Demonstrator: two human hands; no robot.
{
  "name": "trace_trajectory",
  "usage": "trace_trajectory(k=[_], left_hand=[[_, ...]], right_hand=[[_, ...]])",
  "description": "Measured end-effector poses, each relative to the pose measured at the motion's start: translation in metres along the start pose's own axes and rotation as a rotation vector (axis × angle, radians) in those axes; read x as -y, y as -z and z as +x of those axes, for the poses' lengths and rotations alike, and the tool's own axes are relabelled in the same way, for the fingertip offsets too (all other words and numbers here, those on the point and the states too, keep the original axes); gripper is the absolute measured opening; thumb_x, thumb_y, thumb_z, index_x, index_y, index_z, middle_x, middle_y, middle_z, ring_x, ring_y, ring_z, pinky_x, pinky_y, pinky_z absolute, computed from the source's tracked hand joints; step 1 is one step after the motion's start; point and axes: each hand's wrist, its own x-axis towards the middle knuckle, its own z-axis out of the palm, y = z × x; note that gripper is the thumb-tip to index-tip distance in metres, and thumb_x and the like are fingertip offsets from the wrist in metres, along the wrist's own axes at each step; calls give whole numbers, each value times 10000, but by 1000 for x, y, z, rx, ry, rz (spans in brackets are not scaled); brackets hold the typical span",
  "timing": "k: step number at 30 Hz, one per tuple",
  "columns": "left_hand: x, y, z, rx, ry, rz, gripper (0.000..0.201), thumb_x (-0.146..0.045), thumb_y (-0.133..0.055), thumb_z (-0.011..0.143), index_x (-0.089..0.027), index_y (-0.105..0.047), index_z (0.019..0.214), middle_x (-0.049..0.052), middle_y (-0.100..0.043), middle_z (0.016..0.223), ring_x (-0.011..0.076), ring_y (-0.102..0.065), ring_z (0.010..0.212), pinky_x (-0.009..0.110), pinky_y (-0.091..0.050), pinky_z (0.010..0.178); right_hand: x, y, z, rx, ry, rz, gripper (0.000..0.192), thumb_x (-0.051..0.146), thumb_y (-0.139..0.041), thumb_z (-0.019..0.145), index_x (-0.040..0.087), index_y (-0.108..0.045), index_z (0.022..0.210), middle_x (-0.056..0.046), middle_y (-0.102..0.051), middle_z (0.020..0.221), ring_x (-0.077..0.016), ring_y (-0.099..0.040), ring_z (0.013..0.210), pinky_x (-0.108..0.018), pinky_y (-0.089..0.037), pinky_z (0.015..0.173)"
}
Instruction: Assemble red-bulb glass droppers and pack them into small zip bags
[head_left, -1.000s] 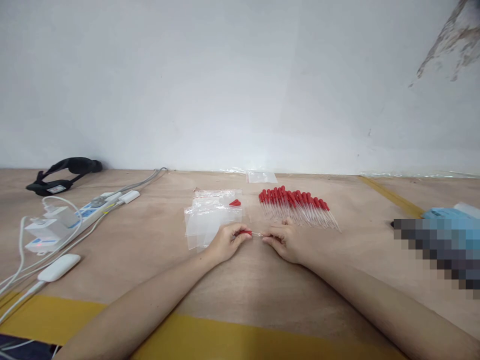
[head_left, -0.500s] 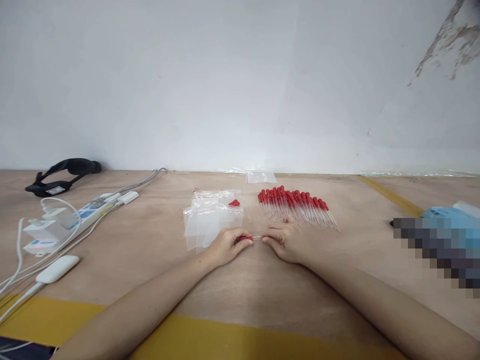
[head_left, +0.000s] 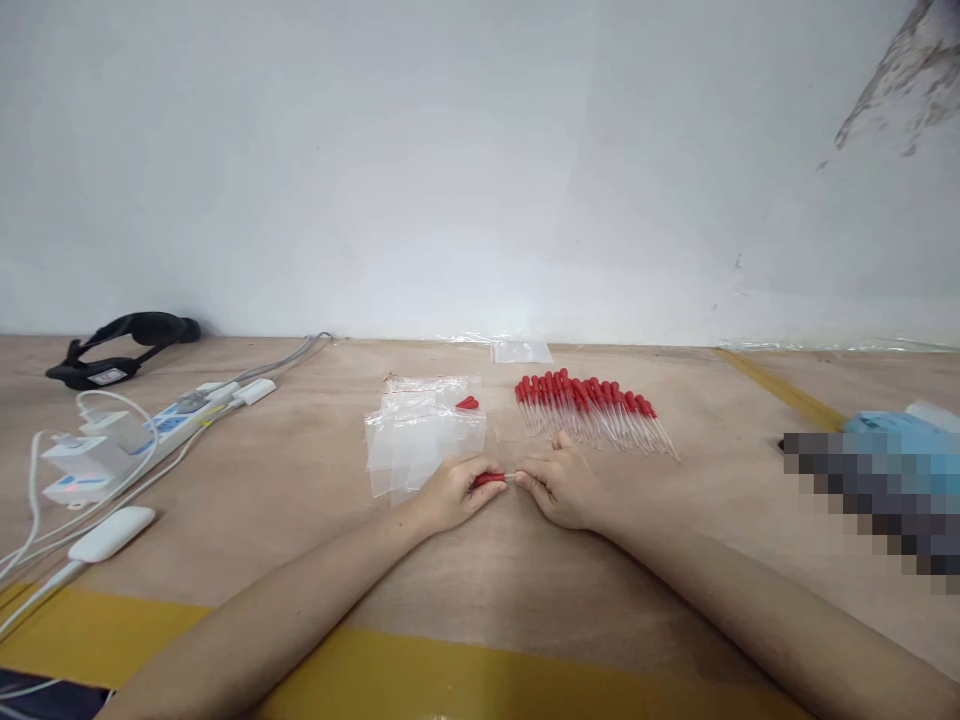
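My left hand (head_left: 450, 492) pinches the red rubber bulb (head_left: 489, 480) of a dropper, and my right hand (head_left: 559, 487) pinches its thin glass tube, so both hands hold one dropper low over the wooden table (head_left: 300, 500). Just beyond my right hand lies a row of several droppers (head_left: 589, 408) with red bulbs and clear tubes. A stack of clear zip bags (head_left: 420, 440) lies beyond my left hand, with a loose red bulb (head_left: 467, 403) resting on it.
A white power strip (head_left: 161, 425) with plugged adapters and cables sits at the left, with a white oval device (head_left: 111, 533) nearer me. A black strap (head_left: 120, 345) lies by the wall. One more clear bag (head_left: 523, 351) lies at the back. A blurred blue object (head_left: 877, 470) is at the right.
My hands have drawn closer together, so less of the glass tube shows between them. The rest of the table looks the same.
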Motion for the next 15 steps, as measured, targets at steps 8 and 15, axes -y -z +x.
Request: trace_trajectory(k=[8, 15], left_hand=[[2, 2, 4, -14, -24, 49, 167, -269, -475, 837, -161, -596, 875, 28, -616, 777, 124, -552, 695, 226, -424, 647], [0, 11, 6, -37, 10, 19, 159, -269, -504, 828, -186, -615, 906, 22, -651, 825, 131, -575, 726, 223, -431, 660]], right_hand=[[4, -1, 5, 41, -64, 46, 294, 234, -331, 890, 185, -574, 733, 7, -639, 668, -105, -485, 571, -299, -202, 674], [2, 7, 5, -44, -28, -40, 290, 273, -341, 898, 190, -598, 792, -11, -640, 706, -119, -501, 605, -294, -216, 656]])
